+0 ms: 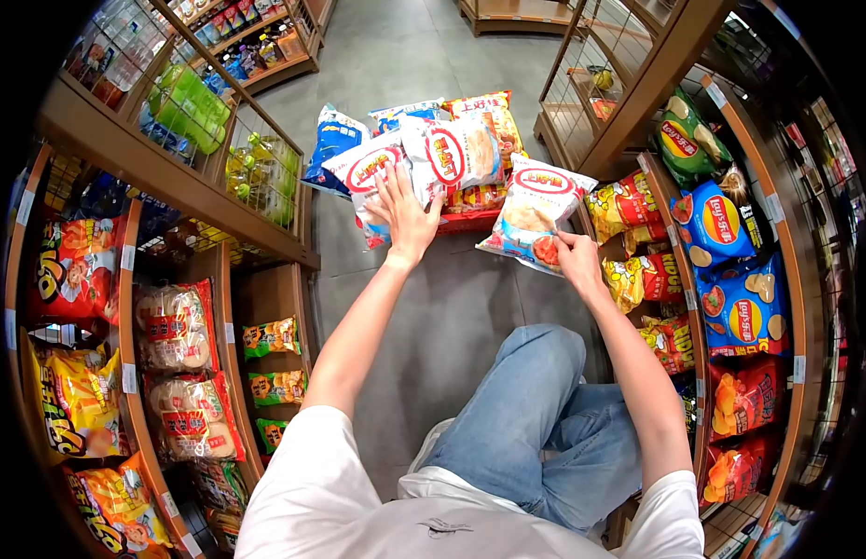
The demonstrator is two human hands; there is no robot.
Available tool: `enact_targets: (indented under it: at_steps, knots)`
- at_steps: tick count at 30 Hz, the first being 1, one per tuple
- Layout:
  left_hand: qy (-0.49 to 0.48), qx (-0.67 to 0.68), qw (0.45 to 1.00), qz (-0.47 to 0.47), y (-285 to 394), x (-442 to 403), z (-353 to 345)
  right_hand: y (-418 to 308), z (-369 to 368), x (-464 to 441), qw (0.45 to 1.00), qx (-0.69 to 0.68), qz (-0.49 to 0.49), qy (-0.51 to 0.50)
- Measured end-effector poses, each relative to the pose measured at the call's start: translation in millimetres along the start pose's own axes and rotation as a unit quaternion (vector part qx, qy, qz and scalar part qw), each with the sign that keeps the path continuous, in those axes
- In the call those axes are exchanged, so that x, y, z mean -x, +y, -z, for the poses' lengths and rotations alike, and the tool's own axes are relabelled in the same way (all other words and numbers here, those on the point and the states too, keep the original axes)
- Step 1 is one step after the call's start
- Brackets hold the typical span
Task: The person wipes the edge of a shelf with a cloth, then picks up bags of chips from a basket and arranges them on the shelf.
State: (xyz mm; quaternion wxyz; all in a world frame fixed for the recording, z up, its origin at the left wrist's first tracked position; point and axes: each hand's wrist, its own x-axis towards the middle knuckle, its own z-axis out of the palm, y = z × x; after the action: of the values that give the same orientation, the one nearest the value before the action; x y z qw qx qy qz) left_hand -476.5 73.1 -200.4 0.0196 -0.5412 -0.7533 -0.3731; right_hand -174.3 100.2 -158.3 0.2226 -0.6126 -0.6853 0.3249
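My right hand (578, 263) pinches the lower right corner of a white, red and blue snack bag (534, 211), holding it up beside a red basket (470, 224). With fingers spread, my left hand (407, 220) lies against a white snack bag (354, 168) at the basket's left. Another white bag (466, 154) with the same red oval leans just right of that hand. Behind them stand a dark blue bag (335, 140), a lighter blue bag (400, 114) and a yellow-red bag (494, 110). Bags hide most of the basket.
Shelves with chip bags (745, 307) and red-yellow snack bags (629, 200) rise close on my right. On my left are shelves of packaged crackers (177, 326) and orange-green packets (273, 337). Grey floor (386, 47) runs ahead between wire-sided racks (265, 177).
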Motion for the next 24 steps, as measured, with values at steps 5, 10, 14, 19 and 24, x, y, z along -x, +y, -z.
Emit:
enact_targets:
  at_steps: [5,10,14,19,24]
  knots:
    - [-0.004,-0.011,1.000,-0.010,-4.2,15.3,6.7,-6.5,-3.9,3.1,1.000,-0.001,-0.013,-0.003]
    - [0.010,-0.026,1.000,-0.014,-14.7,24.1,8.3,-1.7,-13.0,4.9,1.000,-0.001,-0.004,-0.002]
    - [0.086,0.056,0.995,-0.014,-20.1,26.4,16.9,-1.2,-18.8,3.7,1.000,-0.007,-0.003,0.001]
    - [0.125,0.117,0.984,-0.055,-45.6,17.5,21.2,-15.3,-12.6,7.7,1.000,-0.003,0.000,0.020]
    - [0.093,0.103,0.989,-0.049,-57.3,23.8,30.8,-8.6,-13.1,8.3,1.000,0.012,0.000,0.024]
